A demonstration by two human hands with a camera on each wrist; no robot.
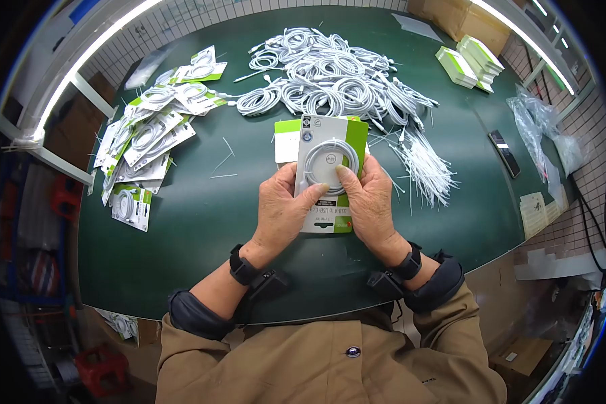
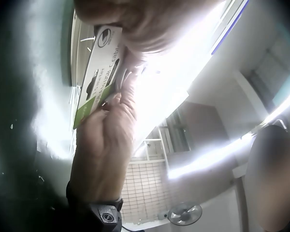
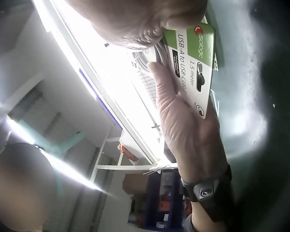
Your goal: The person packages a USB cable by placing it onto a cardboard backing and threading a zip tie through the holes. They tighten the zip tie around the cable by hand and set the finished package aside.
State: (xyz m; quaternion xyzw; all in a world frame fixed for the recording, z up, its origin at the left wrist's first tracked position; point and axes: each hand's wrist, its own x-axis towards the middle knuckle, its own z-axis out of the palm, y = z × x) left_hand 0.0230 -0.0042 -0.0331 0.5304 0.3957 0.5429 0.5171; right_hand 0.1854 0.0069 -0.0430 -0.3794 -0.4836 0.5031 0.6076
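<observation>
Both hands hold one packaged USB cable (image 1: 330, 131), a white and green card with a coiled white cable on its front. My left hand (image 1: 276, 212) grips the card's left edge, its thumb on the lower part of the coil. On the other edge my right hand (image 1: 374, 209) grips, its thumb pressing the coil's right side. The printed end with the hanger slot points toward my body; "USB-A to USB-C" shows on the card (image 3: 186, 63) in the right wrist view. Another white and green card (image 1: 287, 143) lies partly hidden behind the pack.
A large heap of coiled white cables (image 1: 337, 77) lies ahead on the green table (image 1: 222, 209). Packaged cables (image 1: 148, 128) are piled at left. White ties (image 1: 427, 168) fan out at right, near stacked cards (image 1: 471, 60), a phone (image 1: 503, 153) and plastic bags (image 1: 535, 131).
</observation>
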